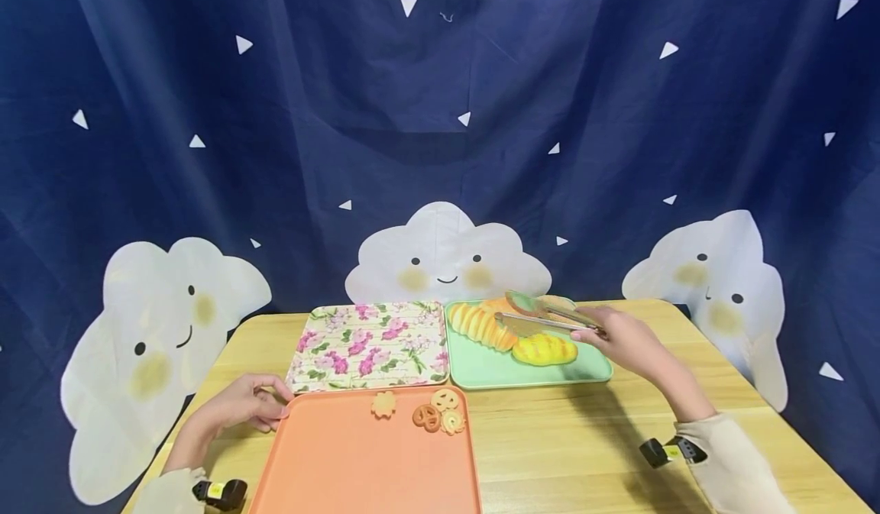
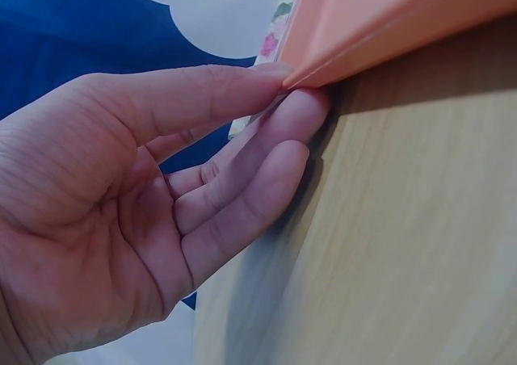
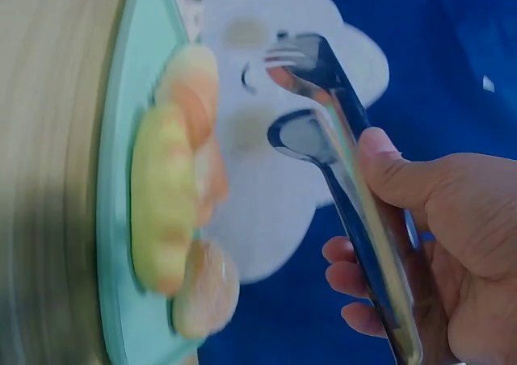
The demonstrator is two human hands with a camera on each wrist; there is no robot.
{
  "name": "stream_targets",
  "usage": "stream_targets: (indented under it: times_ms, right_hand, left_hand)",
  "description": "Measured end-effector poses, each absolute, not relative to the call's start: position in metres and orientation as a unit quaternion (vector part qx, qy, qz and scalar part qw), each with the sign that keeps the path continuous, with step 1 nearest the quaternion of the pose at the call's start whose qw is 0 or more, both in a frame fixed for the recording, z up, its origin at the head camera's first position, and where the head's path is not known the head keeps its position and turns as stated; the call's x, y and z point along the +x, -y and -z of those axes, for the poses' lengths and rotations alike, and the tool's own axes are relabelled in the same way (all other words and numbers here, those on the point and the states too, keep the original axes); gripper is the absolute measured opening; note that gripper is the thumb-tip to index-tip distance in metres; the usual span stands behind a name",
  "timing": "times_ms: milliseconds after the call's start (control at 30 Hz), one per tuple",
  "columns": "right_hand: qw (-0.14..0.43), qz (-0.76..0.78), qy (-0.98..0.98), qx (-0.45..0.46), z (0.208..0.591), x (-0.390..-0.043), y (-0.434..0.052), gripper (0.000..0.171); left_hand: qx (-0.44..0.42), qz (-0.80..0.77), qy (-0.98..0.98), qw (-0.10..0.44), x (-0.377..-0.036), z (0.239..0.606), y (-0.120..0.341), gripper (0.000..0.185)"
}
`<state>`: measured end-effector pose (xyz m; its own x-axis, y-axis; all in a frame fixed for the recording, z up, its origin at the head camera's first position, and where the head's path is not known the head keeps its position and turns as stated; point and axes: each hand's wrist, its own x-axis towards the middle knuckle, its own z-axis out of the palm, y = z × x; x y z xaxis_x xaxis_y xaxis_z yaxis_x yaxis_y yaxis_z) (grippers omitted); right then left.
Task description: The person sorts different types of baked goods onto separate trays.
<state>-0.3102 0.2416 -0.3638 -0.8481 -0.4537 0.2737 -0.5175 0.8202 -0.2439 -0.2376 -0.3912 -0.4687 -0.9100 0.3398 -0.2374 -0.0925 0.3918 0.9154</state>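
My left hand (image 1: pixel 244 403) pinches the far left corner of the orange tray (image 1: pixel 364 468) between thumb and finger; the other fingers are bent beneath the rim. In my right hand (image 1: pixel 629 338) is a pair of metal serving tongs (image 3: pixel 376 252), one end fork-shaped and the other spoon-shaped. The tongs' ends are apart with nothing between them. They hang over the green tray (image 1: pixel 481 378), which bears a long striped bread (image 1: pixel 481 327), a yellow bread (image 1: pixel 545 350) and a round bread (image 3: pixel 208 292). More bread at the back is partly hidden by the tongs.
A floral tray (image 1: pixel 374 346) stands left of the green one, behind the orange tray. Several cookies lie near the orange tray's far edge, among them a flower-shaped cookie (image 1: pixel 383 404) and a brown pretzel-shaped cookie (image 1: pixel 426 418). A dark blue curtain (image 1: pixel 440 155) hangs behind the wooden table (image 1: pixel 550 445).
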Motion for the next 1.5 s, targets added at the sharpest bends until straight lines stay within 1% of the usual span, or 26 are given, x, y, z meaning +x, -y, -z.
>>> stream_targets:
  times_ms: [100,333,567,667,867,1100,1233,1500]
  right_hand:
    - [0.125,-0.141,0.946,0.263,0.365,-0.301,-0.225,0.05]
    - [0.143,-0.126,0.934,0.303,0.37,-0.28,-0.187,0.051]
    - [0.19,-0.11,0.897,0.383,0.383,-0.265,-0.146,0.05]
    - [0.194,-0.097,0.885,0.412,0.389,-0.26,-0.129,0.052]
    - [0.18,-0.081,0.871,0.45,0.398,-0.256,-0.098,0.054]
    - [0.181,-0.054,0.867,0.461,0.406,-0.256,-0.076,0.053]
    - [0.186,-0.04,0.861,0.471,0.41,-0.258,-0.069,0.048]
    - [0.226,0.004,0.85,0.475,0.416,-0.26,-0.061,0.044]
  left_hand:
    - [0.076,-0.546,-0.811,0.198,-0.238,0.47,0.391,0.032]
    - [0.076,-0.549,-0.808,0.2,-0.237,0.469,0.391,0.033]
    - [0.077,-0.55,-0.807,0.202,-0.237,0.469,0.391,0.033]
    - [0.079,-0.55,-0.807,0.202,-0.238,0.47,0.391,0.033]
    - [0.083,-0.55,-0.806,0.203,-0.238,0.469,0.393,0.033]
    - [0.083,-0.543,-0.811,0.202,-0.237,0.467,0.393,0.033]
    - [0.083,-0.541,-0.813,0.2,-0.237,0.465,0.392,0.032]
    - [0.079,-0.542,-0.813,0.196,-0.236,0.466,0.391,0.031]
